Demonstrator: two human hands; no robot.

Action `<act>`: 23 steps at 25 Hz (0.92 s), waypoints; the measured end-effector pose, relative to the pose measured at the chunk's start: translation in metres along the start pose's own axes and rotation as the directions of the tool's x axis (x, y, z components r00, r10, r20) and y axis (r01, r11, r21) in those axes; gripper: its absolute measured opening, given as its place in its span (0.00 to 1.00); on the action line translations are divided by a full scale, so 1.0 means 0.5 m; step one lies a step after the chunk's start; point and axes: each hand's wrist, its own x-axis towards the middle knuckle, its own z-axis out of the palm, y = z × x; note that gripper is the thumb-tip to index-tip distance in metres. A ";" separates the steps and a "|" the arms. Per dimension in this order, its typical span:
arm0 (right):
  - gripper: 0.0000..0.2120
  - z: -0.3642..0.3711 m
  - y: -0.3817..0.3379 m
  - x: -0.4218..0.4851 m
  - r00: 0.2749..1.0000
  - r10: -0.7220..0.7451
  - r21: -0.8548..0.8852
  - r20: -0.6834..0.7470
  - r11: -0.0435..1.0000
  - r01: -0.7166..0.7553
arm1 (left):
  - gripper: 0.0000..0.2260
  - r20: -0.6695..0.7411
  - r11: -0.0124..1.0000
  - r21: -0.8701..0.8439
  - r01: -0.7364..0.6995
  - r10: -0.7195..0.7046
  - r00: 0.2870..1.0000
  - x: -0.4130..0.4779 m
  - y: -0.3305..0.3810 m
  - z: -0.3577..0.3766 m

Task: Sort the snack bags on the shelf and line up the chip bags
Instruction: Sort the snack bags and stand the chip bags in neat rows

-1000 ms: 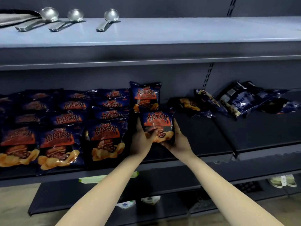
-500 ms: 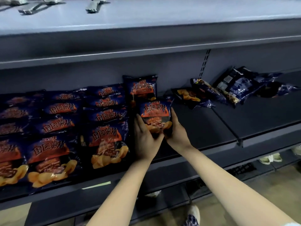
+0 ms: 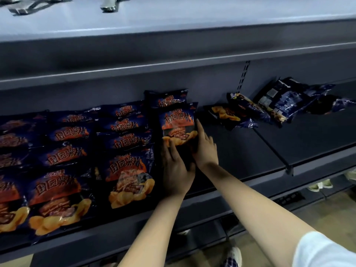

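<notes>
A dark blue chip bag with orange print stands on the dark shelf, just in front of another upright bag. My left hand grips its lower left edge and my right hand presses flat along its right side. To the left, several rows of the same chip bags lie overlapped and lined up front to back. Three loose bags lie tumbled at the back right of the shelf.
A heap of dark blue snack bags leans on the adjoining shelf section past a divider rail. Metal ladles lie on the upper shelf. Shoes show on the floor below.
Both hands have pushed the held bag farther back and stood it closer to the bag behind. The view has dipped lower and moved nearer the shelf.
</notes>
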 end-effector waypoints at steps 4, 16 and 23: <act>0.27 0.012 0.006 0.004 0.994 0.059 0.059 -0.087 0.997 -0.053 | 0.39 0.005 1.000 0.008 0.030 -0.030 1.000 0.002 -0.002 0.002; 0.13 0.011 0.007 0.002 1.000 0.002 -0.077 -0.028 0.997 -0.004 | 0.30 0.046 0.988 0.136 0.071 -0.078 0.996 0.006 0.009 0.006; 0.10 0.001 0.010 -0.005 0.991 0.075 0.201 -0.110 0.978 -0.052 | 0.26 0.016 0.985 0.153 0.076 -0.079 0.997 0.011 -0.001 0.016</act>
